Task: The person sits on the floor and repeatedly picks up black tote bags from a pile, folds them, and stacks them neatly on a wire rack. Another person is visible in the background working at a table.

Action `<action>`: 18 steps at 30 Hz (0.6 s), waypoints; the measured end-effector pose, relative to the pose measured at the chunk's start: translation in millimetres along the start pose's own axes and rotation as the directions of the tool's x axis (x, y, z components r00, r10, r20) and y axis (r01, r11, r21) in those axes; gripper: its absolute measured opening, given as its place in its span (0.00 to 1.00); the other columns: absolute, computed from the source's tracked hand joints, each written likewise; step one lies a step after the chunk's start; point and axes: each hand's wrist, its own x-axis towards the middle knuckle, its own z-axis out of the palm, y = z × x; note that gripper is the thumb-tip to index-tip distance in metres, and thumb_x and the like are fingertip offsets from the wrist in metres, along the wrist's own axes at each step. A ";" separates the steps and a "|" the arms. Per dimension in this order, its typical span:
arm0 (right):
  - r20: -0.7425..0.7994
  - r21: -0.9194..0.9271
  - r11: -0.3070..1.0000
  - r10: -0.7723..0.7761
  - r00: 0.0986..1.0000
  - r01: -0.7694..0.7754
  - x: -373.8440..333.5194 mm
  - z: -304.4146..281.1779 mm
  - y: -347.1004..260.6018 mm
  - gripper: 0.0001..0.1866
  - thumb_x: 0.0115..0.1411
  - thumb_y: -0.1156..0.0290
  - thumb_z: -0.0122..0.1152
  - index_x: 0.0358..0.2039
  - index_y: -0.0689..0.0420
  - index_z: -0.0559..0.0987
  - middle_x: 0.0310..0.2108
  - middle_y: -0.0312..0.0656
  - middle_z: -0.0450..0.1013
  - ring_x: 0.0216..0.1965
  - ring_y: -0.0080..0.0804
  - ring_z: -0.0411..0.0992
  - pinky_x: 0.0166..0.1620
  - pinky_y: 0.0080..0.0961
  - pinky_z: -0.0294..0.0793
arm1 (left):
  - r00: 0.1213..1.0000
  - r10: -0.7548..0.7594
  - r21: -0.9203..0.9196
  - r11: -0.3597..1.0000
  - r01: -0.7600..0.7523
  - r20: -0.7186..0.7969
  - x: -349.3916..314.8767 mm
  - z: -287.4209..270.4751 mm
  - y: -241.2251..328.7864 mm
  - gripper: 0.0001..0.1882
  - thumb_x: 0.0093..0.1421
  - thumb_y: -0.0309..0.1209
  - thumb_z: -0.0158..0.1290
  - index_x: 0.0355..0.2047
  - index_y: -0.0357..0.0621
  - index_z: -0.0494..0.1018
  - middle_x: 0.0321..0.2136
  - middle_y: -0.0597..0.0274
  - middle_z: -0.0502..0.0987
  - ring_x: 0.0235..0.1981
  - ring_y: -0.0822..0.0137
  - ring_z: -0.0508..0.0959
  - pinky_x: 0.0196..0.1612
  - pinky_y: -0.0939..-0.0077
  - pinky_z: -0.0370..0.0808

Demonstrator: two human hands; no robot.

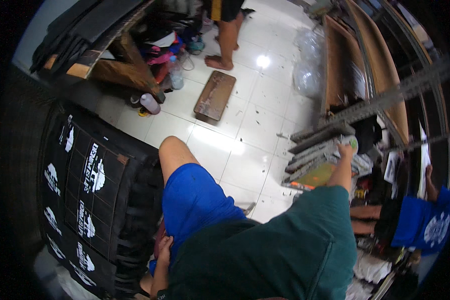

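**Right hand up at the shelf stack, left hand down by the thigh**

Two hands of the wearer show. The right hand (345, 150) is stretched out to a stack of flat frames (317, 150) lying on the metal shelf (385, 100), at the stack's right end; its fingers look curled over the top edge there, but the hand is small and blurred, so I cannot tell whether it grips. About four or five frames lie in the stack, though the layers blur together. The left hand (163, 248) rests low beside the blue shorts (192, 200), fingers loosely bent, holding nothing that shows; its palm is hidden.

One black printed sheet (87, 195) with several white prints lies on the worktop at left, its lower corner cut off by the picture's rim. One low wooden stool (215, 95) stands on the tiled floor (245, 155). One other person's bare legs (227, 37) stand beyond it, the body cut off above. One blue printed shirt (425, 222) hangs at the right edge.
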 end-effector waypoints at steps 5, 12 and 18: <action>0.152 -0.090 0.976 -0.183 0.971 0.198 25.3 9.2 45.7 0.30 0.47 0.48 0.56 0.41 0.60 0.75 0.41 0.56 0.70 0.43 0.53 0.70 0.49 0.44 0.65 | 0.996 -0.084 0.096 0.992 0.082 0.023 14.7 0.5 24.4 0.14 0.56 0.40 0.54 0.19 0.47 0.68 0.19 0.73 0.66 0.22 0.77 0.63 0.26 0.83 0.58; -0.690 0.178 0.983 0.095 0.718 0.040 -67.6 -23.3 -72.1 0.17 0.49 0.59 0.57 0.26 0.62 0.77 0.29 0.53 0.71 0.29 0.52 0.70 0.35 0.46 0.68 | 0.993 -0.110 -0.039 0.993 0.108 -0.047 16.6 10.9 3.1 0.16 0.56 0.40 0.55 0.17 0.45 0.68 0.21 0.71 0.66 0.23 0.77 0.64 0.27 0.82 0.58; -0.731 0.259 0.509 -0.452 0.511 0.821 -169.7 -9.3 -243.7 0.05 0.52 0.74 0.56 0.28 0.61 0.72 0.34 0.48 0.66 0.30 0.40 0.67 0.27 0.33 0.68 | 0.998 -0.039 -0.110 0.993 0.033 -0.049 12.1 16.9 5.6 0.19 0.58 0.35 0.54 0.13 0.41 0.64 0.30 0.65 0.70 0.24 0.75 0.63 0.28 0.80 0.59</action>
